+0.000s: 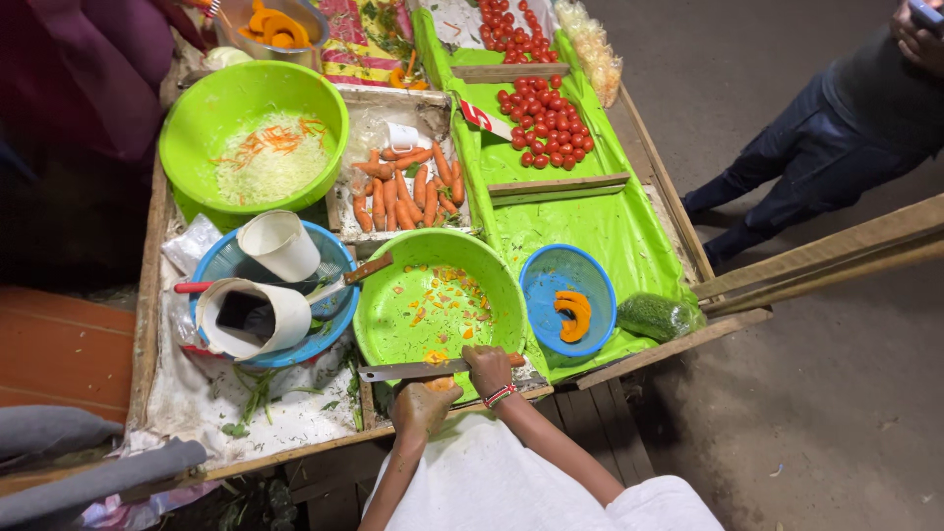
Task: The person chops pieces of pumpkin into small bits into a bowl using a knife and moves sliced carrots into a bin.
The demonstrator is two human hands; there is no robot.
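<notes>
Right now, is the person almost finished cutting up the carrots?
Not nearly. Done: shredded carrot and cabbage sit in the big green bowl, and orange bits dot the nearer green bowl. In hand: the left hand holds an orange piece while the right hand works the knife over it. Left: a pile of whole carrots lies uncut in the tray behind.

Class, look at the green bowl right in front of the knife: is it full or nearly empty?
Nearly empty. The green bowl shows mostly bare bottom, with only scattered orange scraps, behind the knife in the right hand.
</notes>
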